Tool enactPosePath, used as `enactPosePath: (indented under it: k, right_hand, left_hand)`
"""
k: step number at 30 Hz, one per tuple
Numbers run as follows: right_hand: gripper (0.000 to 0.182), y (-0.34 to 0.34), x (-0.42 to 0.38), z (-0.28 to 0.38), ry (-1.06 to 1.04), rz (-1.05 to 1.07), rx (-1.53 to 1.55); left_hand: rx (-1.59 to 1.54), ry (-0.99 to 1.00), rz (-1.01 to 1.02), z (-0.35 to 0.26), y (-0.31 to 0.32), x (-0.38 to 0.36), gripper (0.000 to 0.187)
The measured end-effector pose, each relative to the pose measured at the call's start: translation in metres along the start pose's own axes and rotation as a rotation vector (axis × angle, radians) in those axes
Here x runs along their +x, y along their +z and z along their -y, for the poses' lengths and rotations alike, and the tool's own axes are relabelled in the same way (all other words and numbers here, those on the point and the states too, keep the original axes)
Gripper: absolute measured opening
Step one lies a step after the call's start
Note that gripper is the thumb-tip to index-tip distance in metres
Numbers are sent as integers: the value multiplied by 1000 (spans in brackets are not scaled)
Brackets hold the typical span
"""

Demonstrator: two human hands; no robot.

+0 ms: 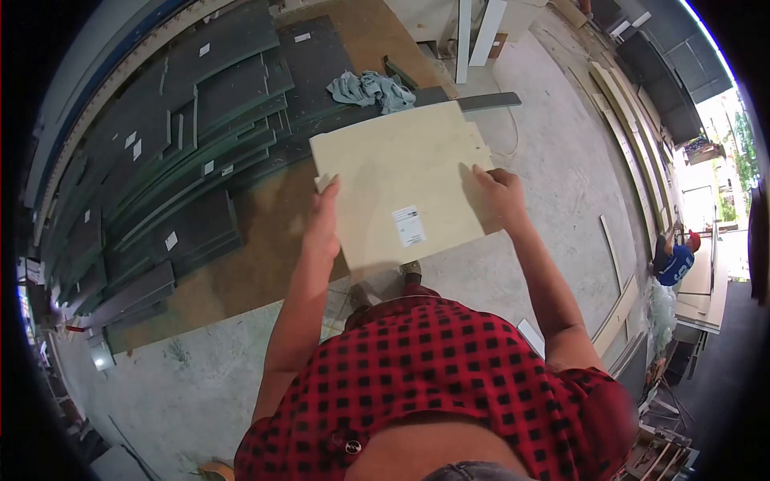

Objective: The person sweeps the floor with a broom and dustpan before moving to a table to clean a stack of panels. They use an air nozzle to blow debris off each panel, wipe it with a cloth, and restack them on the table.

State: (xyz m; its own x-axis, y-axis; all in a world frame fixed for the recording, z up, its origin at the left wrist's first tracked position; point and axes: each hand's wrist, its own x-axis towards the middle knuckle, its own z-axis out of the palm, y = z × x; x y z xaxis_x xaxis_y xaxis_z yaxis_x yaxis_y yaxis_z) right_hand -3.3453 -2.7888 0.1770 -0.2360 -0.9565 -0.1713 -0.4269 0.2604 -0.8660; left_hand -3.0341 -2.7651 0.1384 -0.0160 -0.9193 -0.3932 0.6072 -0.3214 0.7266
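In front of my body I hold cream-coloured flat panels (401, 168), apparently more than one, since further edges stick out at the left and right sides. A white printed label (409, 226) is stuck near the lower edge of the top one. My left hand (323, 224) grips the left edge, thumb on the upper face. My right hand (501, 192) is closed on the right edge, its thumb also on top. The fingers beneath the panels are hidden.
Stacks of dark panels (241, 88) with white labels lie to the left on brown sheeting (265, 272). A grey-blue cloth (373, 90) rests on them. Long boards (630, 136) line the right side. A person in a blue shirt (678, 264) is at far right.
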Motion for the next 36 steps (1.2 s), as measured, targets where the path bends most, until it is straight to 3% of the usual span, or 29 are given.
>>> enactPosePath:
  k: [5, 11, 18, 20, 24, 27, 31, 34, 36]
  right_hand:
    - [56, -46, 34, -29, 34, -80, -203]
    - [56, -54, 69, -69, 101, -27, -104]
    - [54, -57, 92, -82, 125, 66, -139]
    - [50, -59, 94, -83, 173, 101, -116]
    - [45, -59, 102, -96, 237, 164, -45]
    - [44, -55, 99, -94, 210, 191, -88]
    - [42, -53, 103, -97, 181, 201, -58]
    - [42, -67, 120, -85, 130, 320, -272]
    - [42, -68, 148, -56, -4, 552, -809]
  left_hand:
    - [93, -49, -41, 31, 52, 34, 66]
    - [128, -86, -98, 54, 73, 51, 79]
    - [122, -101, -174, 68, 80, 60, 78]
    - [140, -70, -104, 70, 81, 62, 75]
    - [176, -49, -222, 88, 76, 71, 73]
    - [330, 11, -299, 92, 79, 60, 78]
    - [476, 91, -250, 88, 78, 58, 80]
    - [396, 130, -245, 92, 73, 59, 81]
    - [157, 202, -280, 103, 54, 62, 84]
